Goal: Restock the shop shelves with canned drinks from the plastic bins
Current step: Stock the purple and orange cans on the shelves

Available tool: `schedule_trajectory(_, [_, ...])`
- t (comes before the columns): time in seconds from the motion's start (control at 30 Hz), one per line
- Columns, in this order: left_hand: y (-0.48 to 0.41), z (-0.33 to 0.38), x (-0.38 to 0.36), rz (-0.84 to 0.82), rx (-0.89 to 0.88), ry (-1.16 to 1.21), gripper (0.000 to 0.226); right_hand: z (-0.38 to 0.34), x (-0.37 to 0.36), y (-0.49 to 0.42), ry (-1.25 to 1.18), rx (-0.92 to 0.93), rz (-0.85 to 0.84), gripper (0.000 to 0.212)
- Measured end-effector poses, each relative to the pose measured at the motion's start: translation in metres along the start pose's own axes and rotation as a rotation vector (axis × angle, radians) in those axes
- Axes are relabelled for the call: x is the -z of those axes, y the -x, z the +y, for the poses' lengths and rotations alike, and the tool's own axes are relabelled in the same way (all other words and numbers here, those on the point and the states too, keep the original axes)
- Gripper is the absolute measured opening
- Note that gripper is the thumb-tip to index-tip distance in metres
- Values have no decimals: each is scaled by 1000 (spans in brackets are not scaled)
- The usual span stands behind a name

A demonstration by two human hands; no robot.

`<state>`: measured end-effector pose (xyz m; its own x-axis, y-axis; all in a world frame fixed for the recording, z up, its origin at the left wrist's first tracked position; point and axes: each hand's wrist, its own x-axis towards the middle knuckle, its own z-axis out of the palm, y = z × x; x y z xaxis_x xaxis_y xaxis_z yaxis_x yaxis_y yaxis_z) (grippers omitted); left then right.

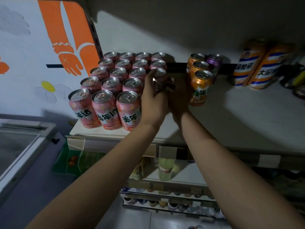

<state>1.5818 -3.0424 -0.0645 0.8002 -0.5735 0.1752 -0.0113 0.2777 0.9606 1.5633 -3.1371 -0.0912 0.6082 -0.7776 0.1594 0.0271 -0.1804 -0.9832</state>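
Both arms reach up onto the shelf (231, 116). The left hand (153, 95) has its fingers curled round a pink can (160, 75) standing at the right edge of the block of pink cans (105, 90), which fills the left part of the shelf in neat upright rows. The right hand (178, 98) sits just right of that can, deep in shadow, and whether it grips or only rests there I cannot tell. Near on the right stand three orange cans (200, 85) in a line, with a purple can (214, 63) behind them. Bottles (165, 169) show on the shelf below, and a freezer (24, 146) sits low on the left.
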Motion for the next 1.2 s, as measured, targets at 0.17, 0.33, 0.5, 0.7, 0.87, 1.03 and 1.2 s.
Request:
schedule_trajectory(0.17, [20,1,-17,46,-43,36,50,-7,47,30,-163,-7,71,29])
schedule_trajectory(0.33, [68,4,-61,-32,20,160,44,-27,130,98,-242,35,208,32])
schedule_trajectory(0.5, [139,-1,-131,-288,93,110,46,-33,216,181,-202,46,417,30])
schedule_trajectory(0.7, [240,-6,-225,-615,249,221,41,-44,317,281,-141,102,668,28])
schedule_trajectory(0.87, [328,-1,-294,-878,327,282,43,-67,384,366,-102,141,878,30])
schedule_trajectory(1.03, [403,6,-333,-1075,351,322,45,-71,424,437,-94,152,1095,30])
schedule_trajectory(1.2, [458,9,-345,-1201,371,335,43,-73,440,491,-48,124,1213,32])
